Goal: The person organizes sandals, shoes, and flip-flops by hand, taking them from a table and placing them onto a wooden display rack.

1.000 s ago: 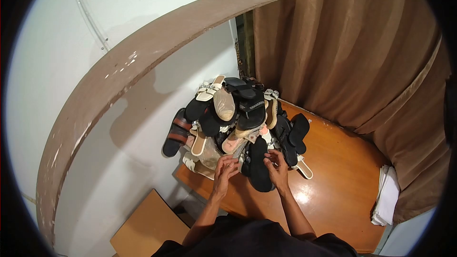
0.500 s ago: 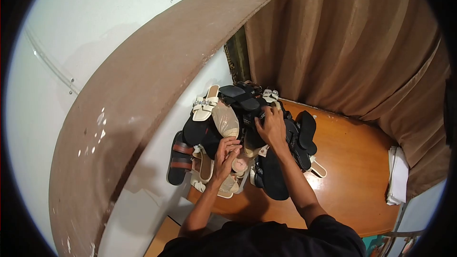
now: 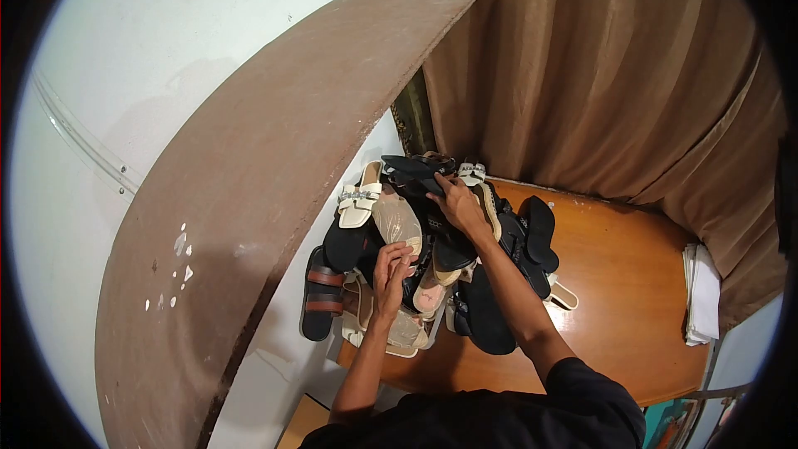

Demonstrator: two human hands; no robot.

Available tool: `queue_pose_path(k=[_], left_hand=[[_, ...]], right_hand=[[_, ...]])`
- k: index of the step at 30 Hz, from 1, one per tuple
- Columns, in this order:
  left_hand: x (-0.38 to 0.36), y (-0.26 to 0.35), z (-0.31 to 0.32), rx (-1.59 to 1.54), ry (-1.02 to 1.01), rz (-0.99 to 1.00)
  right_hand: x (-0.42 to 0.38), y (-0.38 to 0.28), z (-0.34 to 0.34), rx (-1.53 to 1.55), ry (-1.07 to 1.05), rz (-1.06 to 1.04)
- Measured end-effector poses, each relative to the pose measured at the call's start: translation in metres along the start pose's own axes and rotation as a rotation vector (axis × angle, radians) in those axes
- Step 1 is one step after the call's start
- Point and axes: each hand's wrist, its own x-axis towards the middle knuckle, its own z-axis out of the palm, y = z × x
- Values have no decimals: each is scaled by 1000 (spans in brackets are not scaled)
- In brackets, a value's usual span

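Note:
A heap of sandals and slippers lies in front of me. At the top of the heap my right hand has its fingers and thumb on the near end of a black sandal, which looks tilted. My left hand rests against the lower end of a beige shoe in clear plastic, fingers stretched out and holding nothing. Left of that shoe is a white sandal with a jewelled strap. A black slipper with brown straps lies at the heap's left edge. Parts of the lower footwear are hidden by my arms.
The heap stands on an orange-brown wooden table beside a white wall. A curved brown panel rises on the left. Behind hangs a brown curtain. White papers stand at the table's right edge.
My right hand has moved up and left from the middle of the heap onto the black sandal, whose angle has shifted. My left hand stays by the beige shoe. The view has tilted slightly.

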Motion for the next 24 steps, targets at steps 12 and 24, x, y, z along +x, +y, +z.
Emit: queue_pose_path(k=[12, 24], left_hand=[[22, 14, 24, -438, -36, -97], [43, 16, 29, -663, 33, -46]], right_hand=[[-83, -45, -82, 1447, -526, 426], [-37, -15, -74, 477, -232, 221]])
